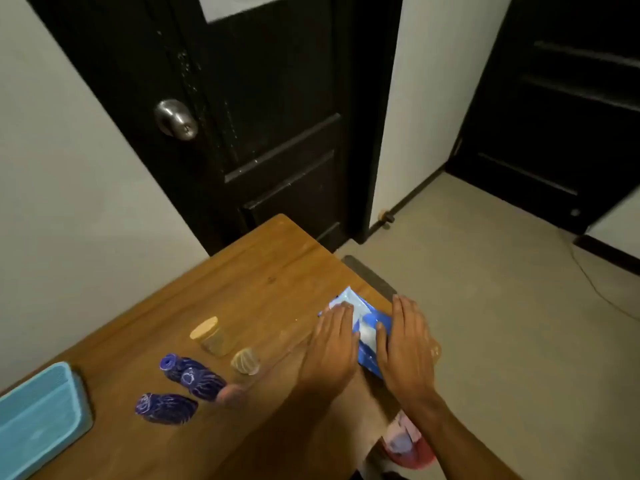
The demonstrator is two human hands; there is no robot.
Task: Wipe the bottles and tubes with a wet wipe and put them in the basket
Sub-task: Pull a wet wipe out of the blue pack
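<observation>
A blue pack of wet wipes (363, 323) lies near the right edge of the wooden table (256, 278). My left hand (332, 344) and my right hand (405, 344) lie flat on either side of it, fingers straight, touching the pack. Two purple patterned tubes (194, 375) (166, 407) lie on the table to the left. Behind them stands a small jar with a cork lid (212, 336), with a second small clear jar (245, 362) beside it. A light blue basket (41, 417) sits at the table's left front corner.
A black door with a metal knob (176, 118) stands behind the table, with a white wall on the left. Beige floor lies to the right, with a second dark door (561, 116) beyond. A red and white object (405, 441) sits below the table's edge.
</observation>
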